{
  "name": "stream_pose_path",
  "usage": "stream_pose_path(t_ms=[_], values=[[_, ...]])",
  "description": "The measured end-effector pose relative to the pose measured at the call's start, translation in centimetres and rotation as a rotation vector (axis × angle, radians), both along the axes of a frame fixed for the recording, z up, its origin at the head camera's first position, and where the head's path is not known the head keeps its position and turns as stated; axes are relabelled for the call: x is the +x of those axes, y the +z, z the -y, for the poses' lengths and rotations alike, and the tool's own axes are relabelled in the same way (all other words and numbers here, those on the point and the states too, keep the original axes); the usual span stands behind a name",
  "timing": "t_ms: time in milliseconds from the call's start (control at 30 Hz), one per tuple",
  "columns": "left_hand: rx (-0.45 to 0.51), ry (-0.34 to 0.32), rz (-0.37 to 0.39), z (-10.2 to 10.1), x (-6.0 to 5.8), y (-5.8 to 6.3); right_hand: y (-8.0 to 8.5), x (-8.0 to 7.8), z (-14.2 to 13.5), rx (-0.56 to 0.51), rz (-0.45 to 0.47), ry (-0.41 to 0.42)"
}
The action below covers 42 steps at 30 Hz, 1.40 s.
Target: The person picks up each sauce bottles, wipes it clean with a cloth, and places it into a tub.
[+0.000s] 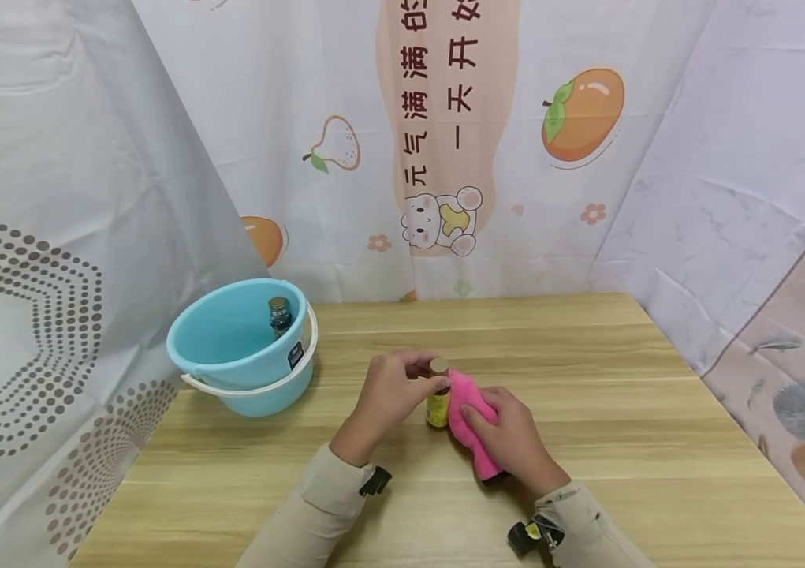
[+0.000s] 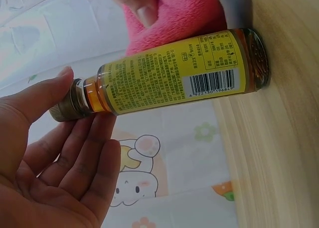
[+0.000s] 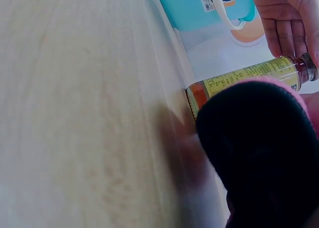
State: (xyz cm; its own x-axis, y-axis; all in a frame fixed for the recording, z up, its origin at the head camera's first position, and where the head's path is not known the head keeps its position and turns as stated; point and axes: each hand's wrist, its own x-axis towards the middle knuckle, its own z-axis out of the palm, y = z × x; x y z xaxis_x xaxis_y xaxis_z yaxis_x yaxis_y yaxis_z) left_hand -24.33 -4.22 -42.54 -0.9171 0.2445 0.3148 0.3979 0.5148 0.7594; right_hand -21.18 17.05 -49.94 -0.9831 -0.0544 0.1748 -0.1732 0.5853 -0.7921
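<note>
A glass bottle [image 1: 437, 410] with a yellow label and gold cap stands on the wooden table. In the left wrist view, amber liquid shows at the neck of the bottle [image 2: 164, 73]. My left hand [image 1: 389, 394] holds it by the neck and cap, between thumb and fingers. On the bottle's right side lies a fluffy pink cloth [image 1: 469, 418], gripped by my right hand [image 1: 516, 438] and pressed against the label area. The dark underside of the cloth [image 3: 254, 148] covers part of the bottle in the right wrist view.
A light blue bucket [image 1: 267, 398] with a white handle stands at the table's left edge. Inside it is a dark bottle [image 1: 279, 317] with a gold cap. Printed curtains [image 1: 345, 205] hang behind and beside the wooden table [image 1: 629, 442].
</note>
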Motion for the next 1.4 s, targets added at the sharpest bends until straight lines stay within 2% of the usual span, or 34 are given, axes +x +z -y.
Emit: stream_pose_path(t_ms=[433,667,867,1000,1133,1300,1400], values=[[-0.024,0.025,0.025,0.24,-0.15,0.15,-0.1,-0.3,0.04,0.047,0.029,0.005],[-0.072,0.092,-0.01,0.28,-0.06,0.12,-0.03,-0.26,0.14,0.051,0.037,-0.01],[-0.034,0.07,-0.002,0.26,-0.04,0.09,-0.04,-0.14,0.11,0.025,0.026,-0.009],[-0.034,0.066,0.002,0.22,-0.03,0.09,-0.2,-0.13,0.08,0.0,-0.017,-0.009],[-0.043,0.06,-0.002,0.17,0.02,0.07,-0.3,-0.11,0.02,-0.033,-0.104,-0.014],[-0.026,0.038,0.006,0.09,0.05,0.02,0.04,0.09,0.02,-0.117,-0.213,-0.005],[-0.009,0.024,0.016,0.05,0.02,0.01,0.31,0.18,0.02,-0.161,-0.233,0.004]])
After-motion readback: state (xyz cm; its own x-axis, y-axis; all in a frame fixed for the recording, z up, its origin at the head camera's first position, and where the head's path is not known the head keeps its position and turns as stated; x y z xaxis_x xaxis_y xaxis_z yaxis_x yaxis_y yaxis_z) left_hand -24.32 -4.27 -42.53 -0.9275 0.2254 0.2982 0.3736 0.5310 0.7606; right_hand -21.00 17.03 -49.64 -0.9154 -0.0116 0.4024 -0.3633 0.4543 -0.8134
